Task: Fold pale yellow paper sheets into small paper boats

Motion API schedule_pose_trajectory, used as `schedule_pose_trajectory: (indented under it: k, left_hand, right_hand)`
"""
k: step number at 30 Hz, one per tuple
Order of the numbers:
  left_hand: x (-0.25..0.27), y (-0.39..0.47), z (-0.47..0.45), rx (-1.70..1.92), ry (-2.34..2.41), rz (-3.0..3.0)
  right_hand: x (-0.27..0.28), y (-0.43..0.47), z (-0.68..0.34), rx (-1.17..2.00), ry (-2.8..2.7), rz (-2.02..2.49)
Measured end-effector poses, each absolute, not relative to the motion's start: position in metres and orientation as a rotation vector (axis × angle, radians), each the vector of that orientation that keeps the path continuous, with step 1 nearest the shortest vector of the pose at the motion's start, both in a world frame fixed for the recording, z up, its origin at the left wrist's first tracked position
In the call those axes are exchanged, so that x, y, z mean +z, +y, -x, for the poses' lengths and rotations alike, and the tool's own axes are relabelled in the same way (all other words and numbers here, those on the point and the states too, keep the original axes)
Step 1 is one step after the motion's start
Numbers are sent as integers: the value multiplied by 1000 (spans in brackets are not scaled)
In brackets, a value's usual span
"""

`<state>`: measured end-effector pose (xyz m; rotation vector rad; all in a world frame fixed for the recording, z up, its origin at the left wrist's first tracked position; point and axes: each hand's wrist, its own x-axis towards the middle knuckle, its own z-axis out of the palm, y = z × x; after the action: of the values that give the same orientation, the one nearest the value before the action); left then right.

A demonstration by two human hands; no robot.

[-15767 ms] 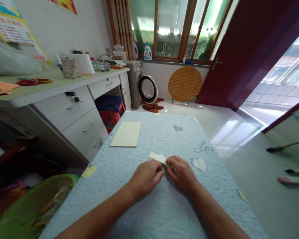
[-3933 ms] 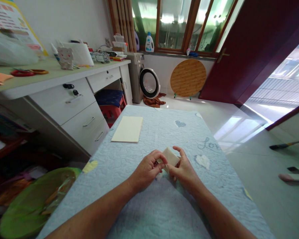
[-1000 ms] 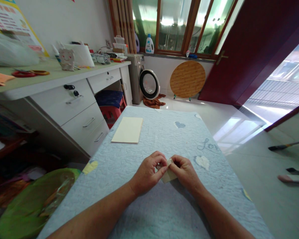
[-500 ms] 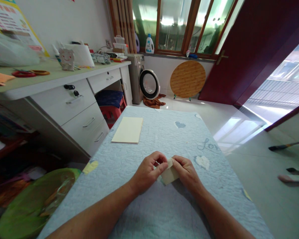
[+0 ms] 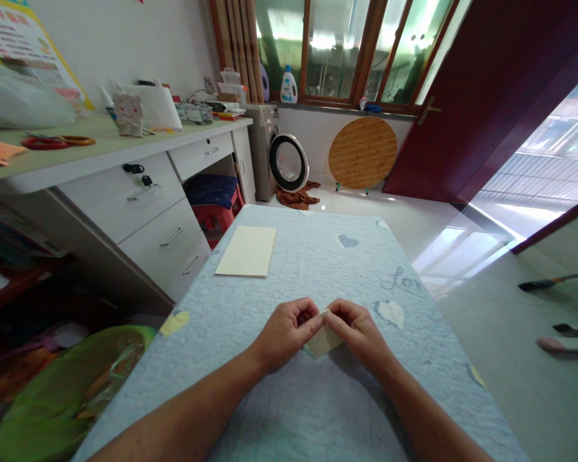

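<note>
Between my two hands, just above the front middle of the cloth-covered table, is a small piece of cream paper [image 5: 324, 343]. My left hand [image 5: 289, 330] pinches its upper left edge between thumb and curled fingers. From the other side, my right hand [image 5: 359, 330] grips the upper right edge, its thumb close to the left thumb. The paper's top corner is mostly covered by my fingertips, and its lower corner points towards me. Farther off to the left, a larger cream sheet or pad of paper [image 5: 247, 251] lies flat on the pale blue quilted cloth [image 5: 308, 256].
A green basin [image 5: 130, 333] stands low at the left, beside the table. A white desk with drawers [image 5: 149, 224] runs along the left wall, with scissors [image 5: 48, 141] on top. A red stool [image 5: 216, 212] is tucked under it. A washing machine [image 5: 264, 154] stands behind, door open.
My left fingers have come up against the right ones, and both thumbs now press together at the paper's top corner. A lighter flap seen there before is now mostly covered.
</note>
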<state>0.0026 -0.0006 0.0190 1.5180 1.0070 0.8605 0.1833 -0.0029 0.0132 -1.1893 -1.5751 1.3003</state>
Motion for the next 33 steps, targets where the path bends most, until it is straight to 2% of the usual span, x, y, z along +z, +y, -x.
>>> schedule_pose_trajectory:
  k: [22, 33]
  left_hand:
    - [16, 9, 7, 795, 1025, -1547]
    - [17, 8, 6, 881, 1083, -1486]
  right_hand:
    - [16, -1, -188, 1251, -1558, 1169]
    - [8, 0, -185, 1360, -1455, 1182]
